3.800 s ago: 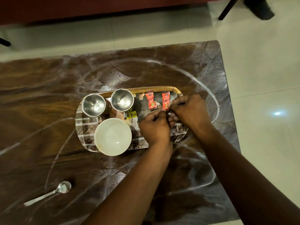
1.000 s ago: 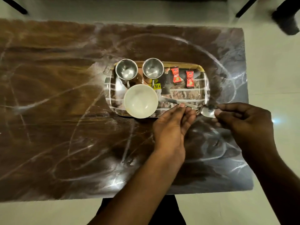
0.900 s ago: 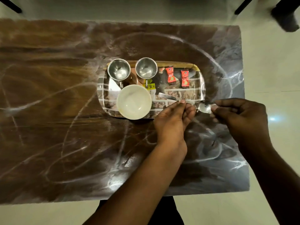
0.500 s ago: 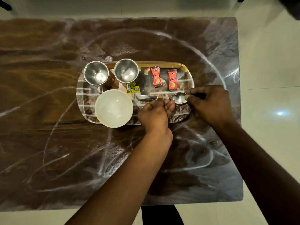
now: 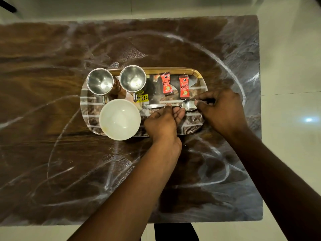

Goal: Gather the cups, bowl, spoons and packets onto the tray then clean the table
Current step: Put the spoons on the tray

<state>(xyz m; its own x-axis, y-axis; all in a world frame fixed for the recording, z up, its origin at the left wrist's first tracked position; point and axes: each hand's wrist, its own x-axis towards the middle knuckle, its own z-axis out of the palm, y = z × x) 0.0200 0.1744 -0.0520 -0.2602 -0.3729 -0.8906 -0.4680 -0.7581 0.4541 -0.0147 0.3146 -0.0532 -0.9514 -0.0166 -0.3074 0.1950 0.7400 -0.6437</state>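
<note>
Lying across the middle of the tray (image 5: 90, 108), a steel spoon (image 5: 171, 106) points its handle toward the white bowl (image 5: 119, 119) and its scoop toward the right end. The left hand (image 5: 163, 122) is curled over the near side of the handle with its fingertips (image 5: 168, 107) touching the metal, while the right hand (image 5: 221, 111) pinches at the edge of the scoop with thumb and forefinger; whether the spoon rests on the tray or is lifted slightly off it cannot be told. Just beyond the spoon, two red packets (image 5: 166, 83) lie side by side near the far rim, the second packet (image 5: 184, 86) being the nearer to the right hand. On the left half of the tray stand two steel cups, the left cup (image 5: 100, 81) and the right cup (image 5: 132, 79), both upright and with handles toward the camera. A yellow price sticker (image 5: 142, 97) shows on the tray surface between the right cup and the spoon handle. The bowl sits upright at the near edge, overhanging the rim slightly. The tray rests on a dark brown marbled desk (image 5: 52, 153), whose surface is streaked with pale wipe marks. Pale floor tiles (image 5: 291, 66) surround the desk.
</note>
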